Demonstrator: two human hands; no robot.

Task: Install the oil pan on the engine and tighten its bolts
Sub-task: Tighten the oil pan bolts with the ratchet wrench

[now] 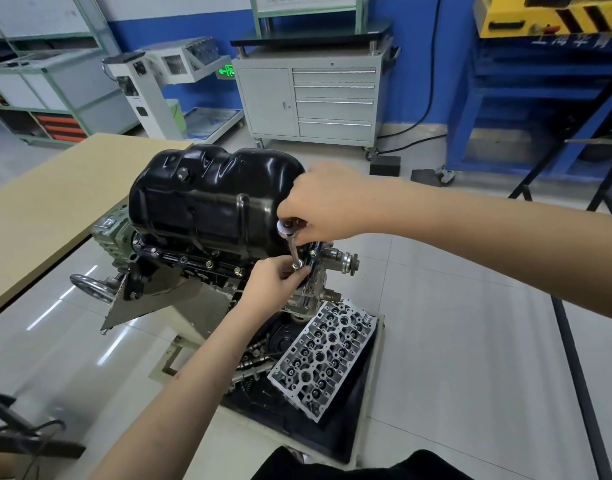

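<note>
Oil pan point(207, 199): black, seated on engine point(179, 261), frame centre.
Right hand point(318, 206): grasping ratchet point(292, 242) head.
Left hand point(273, 282): pinching socket end on flange bolt point(238, 271) row.
Tip: steady socket square, tighten evenly.

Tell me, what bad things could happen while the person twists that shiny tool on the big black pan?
1. The ratchet stands on a long extension; the socket could slip off the bolt, though the left hand pinches its lower end to steady it.
2. If it slips, the right hand gripping the ratchet head could bump the oil pan.
3. A dropped tool might land on the cylinder head lying on the tray below.
</note>
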